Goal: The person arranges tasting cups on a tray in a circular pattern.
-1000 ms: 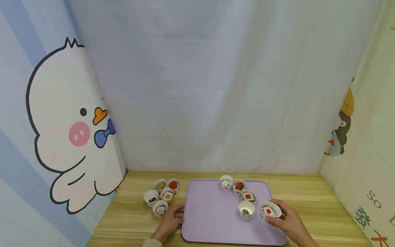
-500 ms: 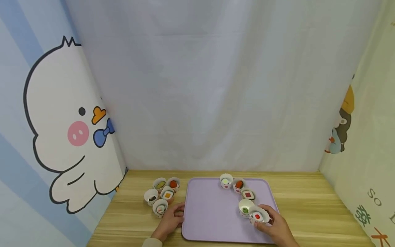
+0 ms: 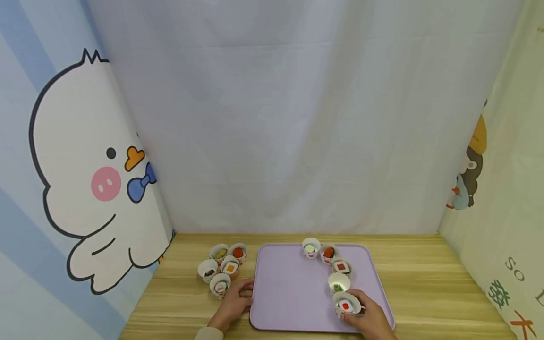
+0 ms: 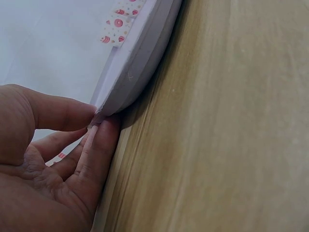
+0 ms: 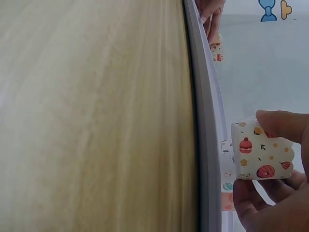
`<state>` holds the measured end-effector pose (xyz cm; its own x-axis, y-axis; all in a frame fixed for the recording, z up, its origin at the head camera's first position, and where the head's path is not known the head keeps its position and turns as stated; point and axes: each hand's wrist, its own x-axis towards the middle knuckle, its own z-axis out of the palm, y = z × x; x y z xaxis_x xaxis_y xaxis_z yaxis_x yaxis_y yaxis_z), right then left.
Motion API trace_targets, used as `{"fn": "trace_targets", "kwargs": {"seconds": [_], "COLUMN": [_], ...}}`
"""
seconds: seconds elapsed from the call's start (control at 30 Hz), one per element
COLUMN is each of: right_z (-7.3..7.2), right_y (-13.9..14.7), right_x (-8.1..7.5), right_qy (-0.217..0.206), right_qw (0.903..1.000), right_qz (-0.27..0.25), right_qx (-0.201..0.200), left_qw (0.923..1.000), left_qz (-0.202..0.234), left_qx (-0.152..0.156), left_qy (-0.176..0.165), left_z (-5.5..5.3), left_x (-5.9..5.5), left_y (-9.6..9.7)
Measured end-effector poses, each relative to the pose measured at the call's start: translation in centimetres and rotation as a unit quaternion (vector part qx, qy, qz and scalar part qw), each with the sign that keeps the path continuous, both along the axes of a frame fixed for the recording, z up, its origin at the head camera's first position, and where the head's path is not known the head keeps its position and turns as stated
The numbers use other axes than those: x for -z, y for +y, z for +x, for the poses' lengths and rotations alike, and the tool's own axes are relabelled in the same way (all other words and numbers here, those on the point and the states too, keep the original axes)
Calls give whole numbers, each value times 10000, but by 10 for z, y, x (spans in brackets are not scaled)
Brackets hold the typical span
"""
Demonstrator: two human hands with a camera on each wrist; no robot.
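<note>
My right hand [image 3: 369, 317] grips a white scalloped paper baking cup [image 3: 346, 304], which holds a small white piece with a red square centre. In the right wrist view the cup [image 5: 263, 150] shows printed cake motifs, thumb on one side and fingers on the other. It is over the front right part of the lilac tray [image 3: 293, 293], just in front of a cup with a green piece [image 3: 339, 283]. At the tray's left edge, my left hand [image 3: 235, 302] pinches the rim [image 4: 113, 92] between thumb and fingers, as the left wrist view shows.
Farther back on the tray are cups with a dark red square piece [image 3: 341, 267], an orange-red piece [image 3: 328, 254] and a pale green piece [image 3: 311, 248]. Left of the tray, several filled cups [image 3: 220, 286] cluster on the wooden table [image 3: 429, 283]. A curtain [image 3: 297, 141] hangs behind.
My right hand has carried its cup leftward and toward me, from the tray's right side to just in front of the green-piece cup. My left hand has stayed at the tray's edge.
</note>
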<state>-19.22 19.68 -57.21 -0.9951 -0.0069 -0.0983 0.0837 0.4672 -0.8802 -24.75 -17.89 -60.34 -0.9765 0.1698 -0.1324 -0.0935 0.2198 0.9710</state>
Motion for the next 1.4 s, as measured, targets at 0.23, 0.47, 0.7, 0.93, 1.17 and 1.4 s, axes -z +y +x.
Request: {"fn": "trace_targets", "kwargs": {"seconds": [0.23,0.47,0.7,0.93,1.17,1.4], "right_z": [-3,-3,-3,-3,-5,-8], "right_y": [-6,-9,-12,-14,-16,-21], "right_x": [5,12,11,10,9,8], "right_qy": [-129,-29,47,113,273,225], "right_qw": [9998,9991,9993,9999,9993,9993], "right_qz": [151,381,338,-28,-239,-270], "right_qx": [-63,-207,-164,-123,-112,97], "left_qw": [10000,9999,9999,9999,9999,9999], "left_qz": [55,111,133,117,108,75], "left_qx": [-4,36,32,61,84,70], "left_qy": [-20,-53,-93,-37,0,-53], "left_z": [2,2,3,3,3,3], "left_x": [1,0,-3,-2,-2,-4], "left_y": [-1,0,0,-1,-1,-1]}}
